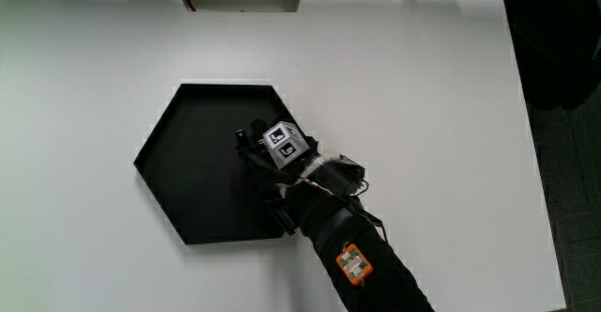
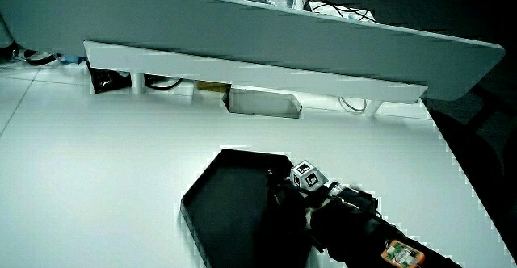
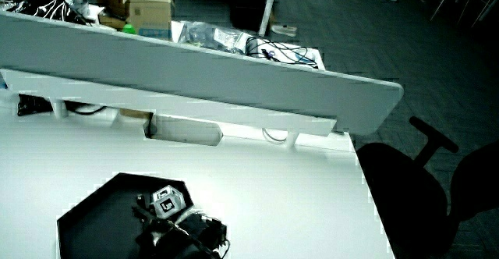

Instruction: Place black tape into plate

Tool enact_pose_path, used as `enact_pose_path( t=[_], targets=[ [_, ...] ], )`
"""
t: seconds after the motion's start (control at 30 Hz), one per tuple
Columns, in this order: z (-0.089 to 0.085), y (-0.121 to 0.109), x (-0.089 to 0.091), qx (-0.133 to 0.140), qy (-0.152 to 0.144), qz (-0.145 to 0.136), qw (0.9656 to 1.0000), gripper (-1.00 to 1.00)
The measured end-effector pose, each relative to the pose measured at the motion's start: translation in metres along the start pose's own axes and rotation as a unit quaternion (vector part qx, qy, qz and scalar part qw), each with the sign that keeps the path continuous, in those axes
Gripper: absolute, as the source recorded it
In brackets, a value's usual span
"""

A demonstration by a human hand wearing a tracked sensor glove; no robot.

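A black hexagonal plate lies on the white surface, roughly in its middle. Take the plate's centre as the dial and twelve o'clock as pointing away from the person. The hand then hovers low over the plate's floor at about three to four o'clock, just inside the rim. The forearm crosses the rim at about five o'clock and runs back toward the person, with a small orange tag on the sleeve.

The patterned cube on the back of the hand faces upward, so the palm is turned down toward the plate. That posture suits lowering or releasing something onto it.

The black tape cannot be made out in any view, as black glove, black plate and black tape merge. It may be under the palm or already on the plate's floor beneath the hand. Whether the hand is gripping it, closed on nothing, or relaxed cannot be told.

Both side views show the same arrangement: hand and cube inside the plate, well short of the low partition at twelve o'clock. Another side view shows the hand over the plate.

My judgement is that the task is at or very near the placing step.
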Motion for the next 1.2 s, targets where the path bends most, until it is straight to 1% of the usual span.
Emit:
enact_pose_path(
  t=[0.03,0.07,0.1,0.13,0.2,0.27,0.33,0.37,0.43,0.47,0.5,0.53,0.57,0.6,0.63,0.67,0.7,0.73,0.77,0.8,0.83,0.87,0.9,0.93,0.97,1.0,1.03,1.07,1.13,1.17,1.2],
  targets=[
    [0.001,0.000,-0.003,0.006,-0.006,0.004,1.0000,0.00],
    [0.001,0.001,-0.007,0.000,-0.009,0.014,0.9999,0.00],
    [0.003,0.001,-0.010,0.003,-0.018,0.020,0.9996,0.00],
    [0.005,-0.001,-0.012,0.002,-0.027,0.018,0.9995,0.00],
    [0.000,0.005,-0.016,-0.017,-0.033,0.027,0.9990,0.00],
    [-0.001,0.006,-0.018,-0.036,-0.035,0.025,0.9984,0.00],
    [-0.006,0.011,-0.018,-0.046,-0.046,0.016,0.9978,0.00],
    [-0.008,0.013,-0.016,-0.058,-0.054,0.008,0.9968,0.00],
    [-0.017,0.018,-0.011,-0.083,-0.066,-0.018,0.9942,0.00],
    [-0.018,0.018,-0.008,-0.088,-0.044,-0.005,0.9951,0.00],
    [-0.019,0.017,-0.007,-0.087,-0.033,0.003,0.9957,0.00],
    [-0.022,0.018,-0.008,-0.095,-0.035,0.006,0.9949,0.00],
    [-0.026,0.018,-0.007,-0.099,-0.040,-0.001,0.9943,0.00],
    [-0.028,0.018,-0.007,-0.098,-0.037,0.003,0.9946,0.00],
    [-0.033,0.018,-0.007,-0.090,-0.038,0.007,0.9952,0.00],
    [-0.034,0.015,-0.005,-0.109,-0.043,0.002,0.9931,0.00],
    [-0.034,0.014,-0.004,-0.117,-0.045,0.002,0.9921,0.00],
    [-0.039,0.017,-0.004,-0.126,-0.041,0.008,0.9912,0.00],
    [-0.038,0.016,-0.004,-0.127,-0.033,0.011,0.9913,0.00],
    [-0.040,0.017,-0.006,-0.135,-0.038,0.007,0.9901,0.00],
    [-0.041,0.017,-0.007,-0.130,-0.034,0.013,0.9908,0.00],
    [-0.040,0.016,-0.007,-0.133,-0.038,0.004,0.9904,0.00],
    [-0.042,0.017,-0.006,-0.142,-0.033,0.009,0.9893,0.00],
    [-0.044,0.017,-0.006,-0.144,-0.029,0.012,0.9891,0.00],
    [-0.044,0.015,-0.005,-0.138,-0.017,0.026,0.9899,0.00],
    [-0.047,0.015,-0.006,-0.137,-0.011,0.031,0.9900,-0.11],
    [-0.044,0.011,-0.005,-0.129,-0.006,0.031,0.9911,-0.22],
    [-0.044,0.009,-0.005,-0.119,0.002,0.037,0.9922,-0.33],
    [-0.038,0.000,-0.001,-0.085,0.004,0.018,0.9963,-0.56],
    [-0.038,-0.004,0.002,-0.076,0.004,-0.001,0.9971,-0.67],
    [-0.037,-0.010,0.006,-0.054,0.012,-0.008,0.9984,-0.78]
  ],
)
